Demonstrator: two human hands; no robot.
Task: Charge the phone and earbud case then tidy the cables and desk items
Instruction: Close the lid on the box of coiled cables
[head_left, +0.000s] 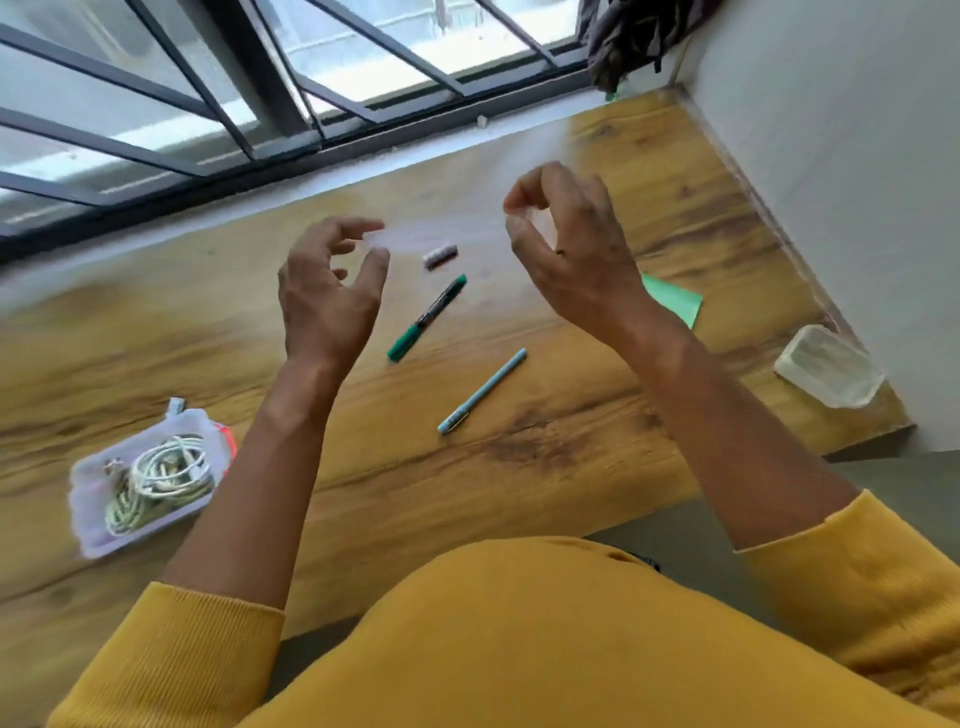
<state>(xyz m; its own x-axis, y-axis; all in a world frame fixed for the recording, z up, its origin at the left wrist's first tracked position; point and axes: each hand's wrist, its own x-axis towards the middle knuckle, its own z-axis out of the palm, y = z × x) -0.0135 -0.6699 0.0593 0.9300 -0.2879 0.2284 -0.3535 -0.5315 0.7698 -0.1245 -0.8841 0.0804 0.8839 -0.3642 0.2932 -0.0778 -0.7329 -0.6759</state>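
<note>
Both my hands are raised above the wooden desk (519, 467). My left hand (327, 291) has loosely curled, spread fingers, with a pale blur between thumb and forefinger. My right hand (566, 244) pinches thumb against forefinger, seemingly on a faint translucent thing (530, 215) too blurred to identify. Coiled white cables (166, 473) lie in a clear plastic box (88, 514) at the left. On the desk lie a green marker (426, 319), a light blue pen (483, 391) and a small brown-and-white item (440, 255). No phone or earbud case is in view.
A green sticky note (675, 299) lies partly under my right wrist. A clear plastic container (828, 371) sits at the desk's right edge by the white wall (857, 156). A barred window (208, 104) runs along the far side. A dark bag (628, 41) hangs at the corner.
</note>
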